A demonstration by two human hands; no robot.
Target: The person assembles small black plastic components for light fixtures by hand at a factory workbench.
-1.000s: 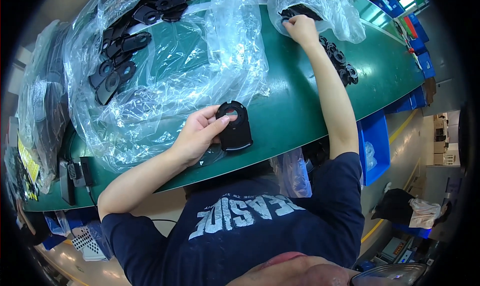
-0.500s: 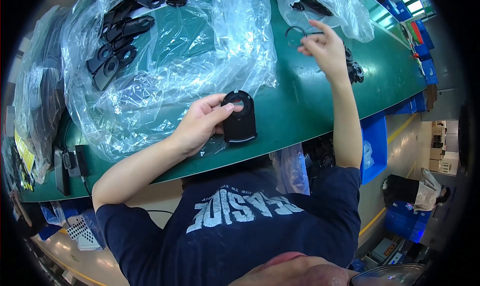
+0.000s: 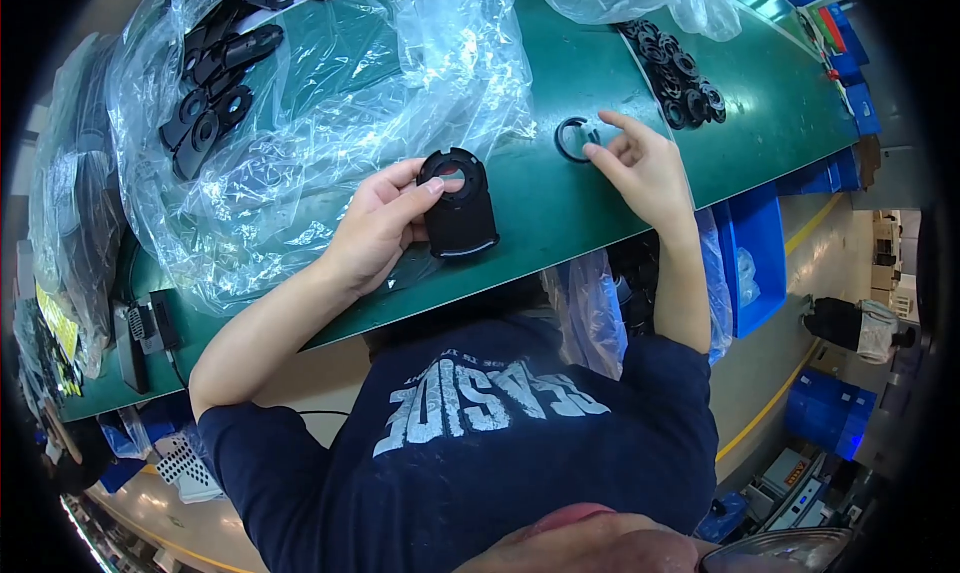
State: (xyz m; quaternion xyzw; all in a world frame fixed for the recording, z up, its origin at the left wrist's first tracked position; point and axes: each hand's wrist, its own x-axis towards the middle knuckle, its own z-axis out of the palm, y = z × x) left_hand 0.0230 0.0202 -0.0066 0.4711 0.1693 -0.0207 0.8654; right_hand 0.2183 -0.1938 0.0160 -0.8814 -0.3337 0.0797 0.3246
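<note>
My left hand (image 3: 378,218) grips a flat black plastic housing (image 3: 462,218) with a rounded top and a round hole, its thumb resting at the hole. Between the thumb and fingers of my right hand (image 3: 640,168) is a thin black ring (image 3: 567,145), held over the green tabletop to the right of the housing. Part of the ring is hidden by the fingertips. Beyond my right hand lies a group of similar black rings (image 3: 684,81). More black housings (image 3: 205,128) lie at the upper left on clear plastic film.
Crumpled clear plastic film (image 3: 330,188) spreads over the left of the green table (image 3: 545,213). A plastic bag (image 3: 610,1) with black parts lies at the far edge. Below the table's right edge hangs a blue bin (image 3: 752,263). A person (image 3: 865,328) is far off at right.
My right hand has come nearer with the ring, toward the housing, uncovering the ring group behind it. My left hand still holds the housing, slightly shifted left and up in view.
</note>
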